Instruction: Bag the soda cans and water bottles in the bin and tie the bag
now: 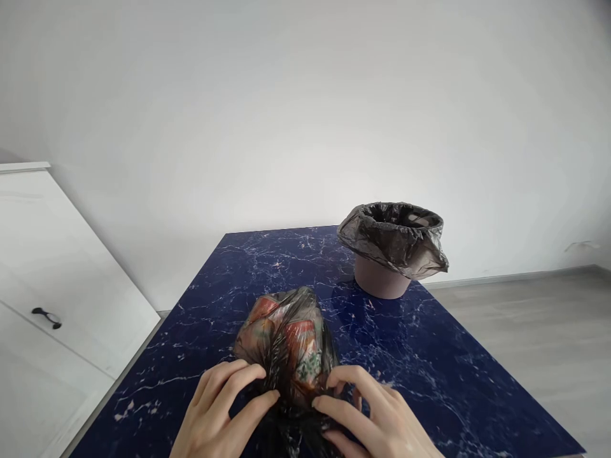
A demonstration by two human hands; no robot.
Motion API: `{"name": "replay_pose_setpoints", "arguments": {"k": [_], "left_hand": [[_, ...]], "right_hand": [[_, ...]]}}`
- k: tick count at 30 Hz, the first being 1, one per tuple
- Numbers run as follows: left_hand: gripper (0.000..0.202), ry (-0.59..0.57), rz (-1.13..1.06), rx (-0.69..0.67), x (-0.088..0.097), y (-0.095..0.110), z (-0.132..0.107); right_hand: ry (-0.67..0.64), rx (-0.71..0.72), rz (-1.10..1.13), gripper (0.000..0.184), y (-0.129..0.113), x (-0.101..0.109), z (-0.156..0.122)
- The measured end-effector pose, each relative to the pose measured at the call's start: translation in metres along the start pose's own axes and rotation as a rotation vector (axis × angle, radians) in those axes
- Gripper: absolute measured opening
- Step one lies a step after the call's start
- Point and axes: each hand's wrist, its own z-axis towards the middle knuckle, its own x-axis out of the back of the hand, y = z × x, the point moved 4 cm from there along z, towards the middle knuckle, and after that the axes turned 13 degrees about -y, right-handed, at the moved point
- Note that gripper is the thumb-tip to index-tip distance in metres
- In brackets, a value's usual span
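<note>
A thin black plastic bag [286, 343] lies on the table in front of me, its see-through film wrapped round several items with red, white and green packaging. Its gathered end trails toward me, partly out of the picture at the bottom. My left hand [222, 404] grips the bag's near left side, thumb and forefinger at the bunched film. From the right, my right hand [370, 410] holds the near edge with curled fingers, the thumb tip against the plastic. What exactly is inside the bag is blurred by the film.
A pinkish-grey bin [382, 278] stands at the table's far right, with a black liner [398, 245] folded over its rim. The dark blue marbled table [186, 343] reaches the white wall [286, 114]. A white cabinet [62, 267] with a black handle is at left; grey floor [520, 318] shows at right.
</note>
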Motion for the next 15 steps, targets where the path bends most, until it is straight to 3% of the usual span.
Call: {"name": "replay_pose_setpoints", "arguments": {"k": [5,9,15], "left_hand": [[0.033,0.140,0.020,-0.039,0.013,0.001,0.006],[0.027,0.250,0.020,-0.048,0.026,-0.003,0.013],[0.026,0.274,-0.069,0.031,0.031,-0.010,0.019]], "right_hand": [[0.067,0.068,0.052,0.019,0.008,0.001,-0.001],[0.149,-0.069,0.196,0.017,0.010,0.011,-0.008],[0.298,-0.249,0.339,0.019,0.025,0.015,-0.018]]}}
